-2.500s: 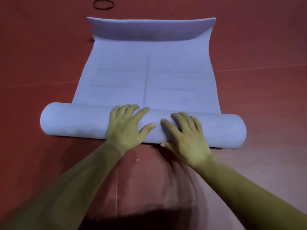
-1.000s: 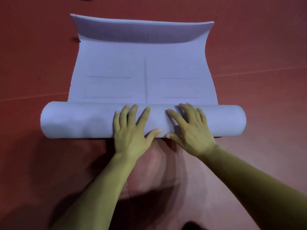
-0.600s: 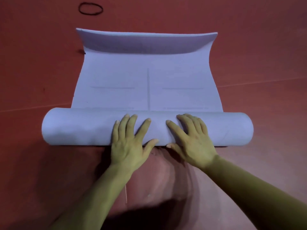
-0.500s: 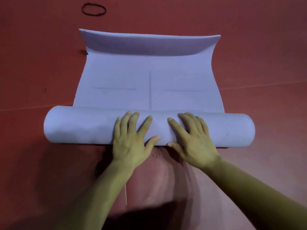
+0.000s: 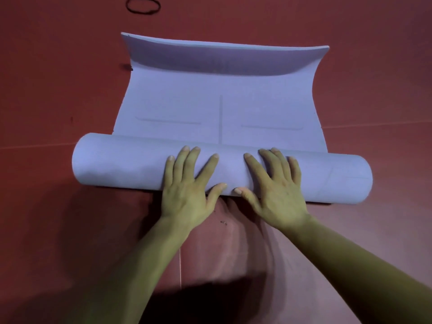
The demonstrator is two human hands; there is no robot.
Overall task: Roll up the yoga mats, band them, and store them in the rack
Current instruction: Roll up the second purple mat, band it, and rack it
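A pale lilac yoga mat point(image 5: 177, 106) lies on the red floor, its near part wound into a thick roll point(image 5: 121, 163) that runs left to right. The far end curls upward. My left hand point(image 5: 187, 185) and my right hand point(image 5: 275, 185) press flat on the middle of the roll, side by side, fingers straight and spread, thumbs nearly meeting at its near edge. A black elastic band point(image 5: 143, 5) lies on the floor beyond the mat's far left corner.
Red floor point(image 5: 46, 90) surrounds the mat on all sides, with a faint seam line crossing it from left to right. A small dark speck sits by the mat's far left edge. No rack is in view.
The roll has moved forward over the flat part of the mat, so less of the mat lies unrolled. Both hands have stayed pressed on the roll's middle.
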